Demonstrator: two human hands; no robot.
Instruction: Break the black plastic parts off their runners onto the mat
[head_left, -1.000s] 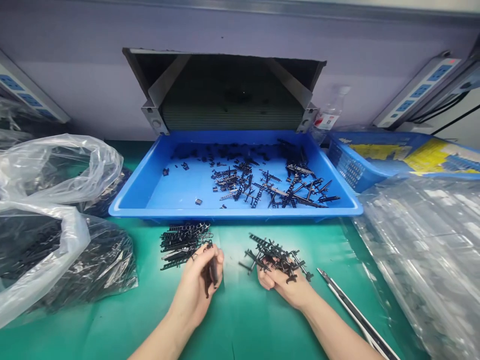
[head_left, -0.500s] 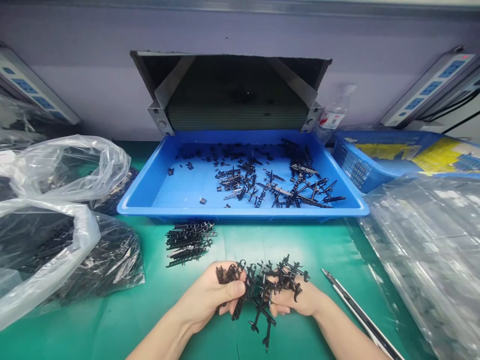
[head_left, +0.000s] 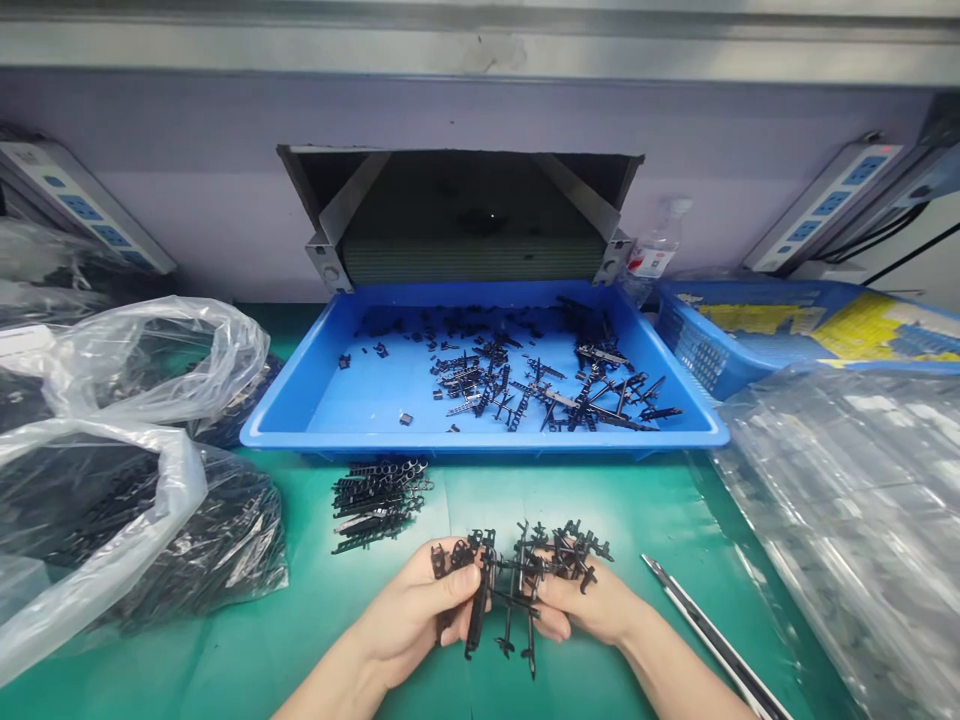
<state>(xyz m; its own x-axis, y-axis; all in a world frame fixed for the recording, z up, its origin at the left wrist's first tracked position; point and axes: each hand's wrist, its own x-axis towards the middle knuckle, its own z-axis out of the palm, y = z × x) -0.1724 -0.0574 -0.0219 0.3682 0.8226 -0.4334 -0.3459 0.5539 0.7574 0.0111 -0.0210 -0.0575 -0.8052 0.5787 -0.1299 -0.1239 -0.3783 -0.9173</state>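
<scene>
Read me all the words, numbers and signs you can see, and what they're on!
None can be read.
Label on the bottle: too small.
White patch by the bags: too blurred.
Left power strip and right power strip: any marks too small.

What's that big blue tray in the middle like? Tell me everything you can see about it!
The blue tray looks like smooth plastic: a shallow rectangle with sloping walls and a rim along its front and sides. It lies flat, open side up, on the green work surface, its back by a dark ridged belt. Loose black parts lie inside, mostly toward the middle and right, with more bare floor at left. Neither the left hand nor the right hand touches it.
</scene>
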